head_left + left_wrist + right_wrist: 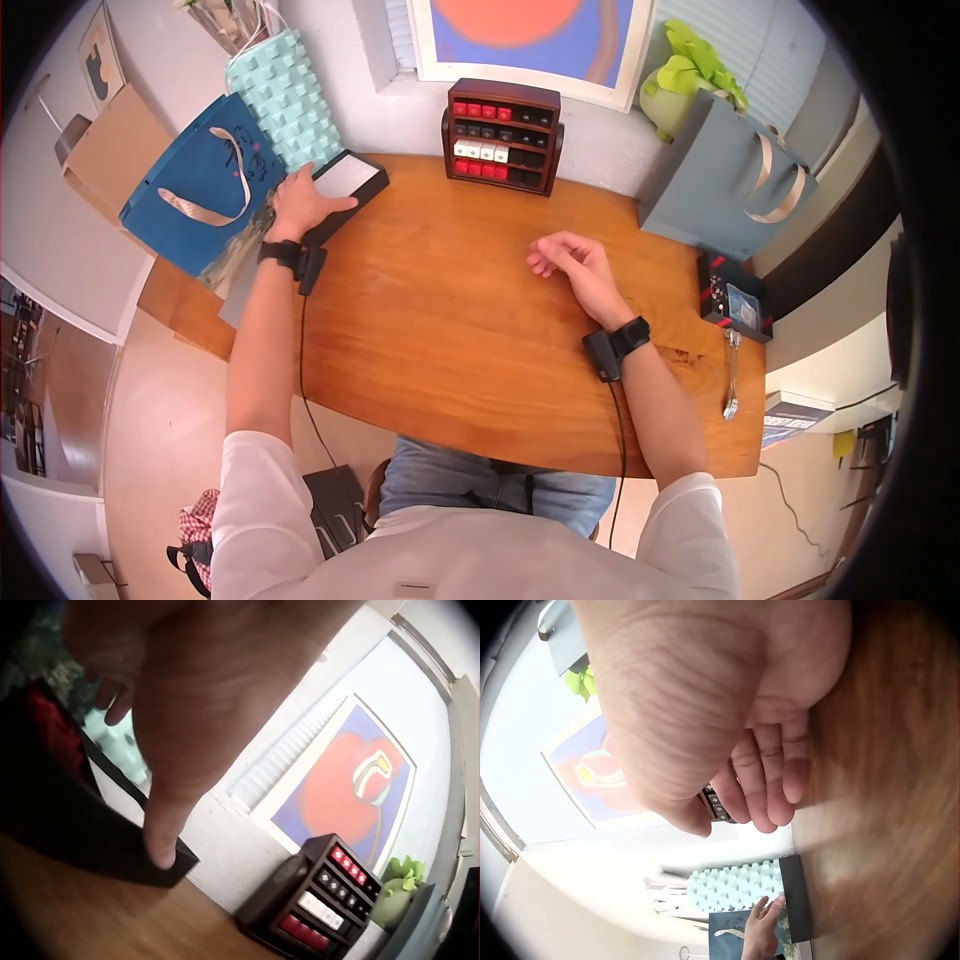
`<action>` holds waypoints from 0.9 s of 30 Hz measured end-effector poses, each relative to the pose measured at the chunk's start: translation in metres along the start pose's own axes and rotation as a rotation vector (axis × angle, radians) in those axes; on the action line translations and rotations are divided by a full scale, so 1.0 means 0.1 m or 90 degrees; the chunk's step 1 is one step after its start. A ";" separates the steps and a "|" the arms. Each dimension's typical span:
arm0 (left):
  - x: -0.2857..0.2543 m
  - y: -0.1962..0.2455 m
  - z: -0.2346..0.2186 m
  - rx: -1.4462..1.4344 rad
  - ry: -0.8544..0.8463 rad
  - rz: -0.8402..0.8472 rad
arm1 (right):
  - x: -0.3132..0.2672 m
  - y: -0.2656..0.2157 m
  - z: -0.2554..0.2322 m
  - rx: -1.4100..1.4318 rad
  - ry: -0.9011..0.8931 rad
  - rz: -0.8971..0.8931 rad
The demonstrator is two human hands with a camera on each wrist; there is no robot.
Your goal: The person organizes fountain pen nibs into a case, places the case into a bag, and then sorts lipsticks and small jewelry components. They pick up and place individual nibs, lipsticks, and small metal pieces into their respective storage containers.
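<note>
My left hand [300, 205] reaches over an open black box [372, 190] with a white inside, at the left back of the wooden table. Its thumb lies on the box's near wall in the left wrist view, and the other fingers stretch toward the far side. Something red [56, 731] shows inside the box there. My right hand [580, 268] rests near the table's middle right, its fingers loosely bent with nothing in them. Beyond both hands stands a dark wooden rack [550, 150] with rows of red, black and white cubes [481, 151].
A blue gift bag [185, 190] and a mint woven bag [285, 95] stand beside the box. At right are a grey-blue bag [700, 180], a black box with a clear window [735, 297] and a metal wrench-like tool [732, 375] near the table edge.
</note>
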State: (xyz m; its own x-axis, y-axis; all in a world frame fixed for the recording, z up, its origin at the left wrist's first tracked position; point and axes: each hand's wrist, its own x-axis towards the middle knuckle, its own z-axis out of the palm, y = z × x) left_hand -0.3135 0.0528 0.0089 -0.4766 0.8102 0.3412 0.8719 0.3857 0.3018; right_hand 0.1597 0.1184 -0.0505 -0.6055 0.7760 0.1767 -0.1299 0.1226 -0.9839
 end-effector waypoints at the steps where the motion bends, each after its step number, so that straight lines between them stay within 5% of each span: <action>1: 0.05 0.01 -0.08 0.022 -0.081 -0.021 | 0.00 0.00 -0.01 -0.003 0.001 -0.005; 6: 0.25 -0.12 -0.05 -0.074 -0.247 -0.080 | -0.01 -0.04 0.00 -0.005 0.001 0.002; 14: -0.19 0.41 -0.15 -0.136 -0.293 0.007 | 0.00 -0.03 -0.02 0.013 -0.004 0.001; 18: -0.46 0.71 -0.13 -0.172 -0.372 0.265 | 0.00 -0.03 -0.09 0.113 0.085 -0.012; 27: -1.10 1.73 0.04 -0.220 -0.347 0.455 | -0.02 -0.11 -0.24 0.138 0.332 -0.026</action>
State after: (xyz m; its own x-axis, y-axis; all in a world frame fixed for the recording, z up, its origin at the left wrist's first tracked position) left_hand -0.1097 0.0326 0.0206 0.3482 0.9307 0.1124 0.8133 -0.3595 0.4575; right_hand 0.1811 0.1298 -0.0411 -0.1360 0.9830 0.1236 -0.3360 0.0716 -0.9391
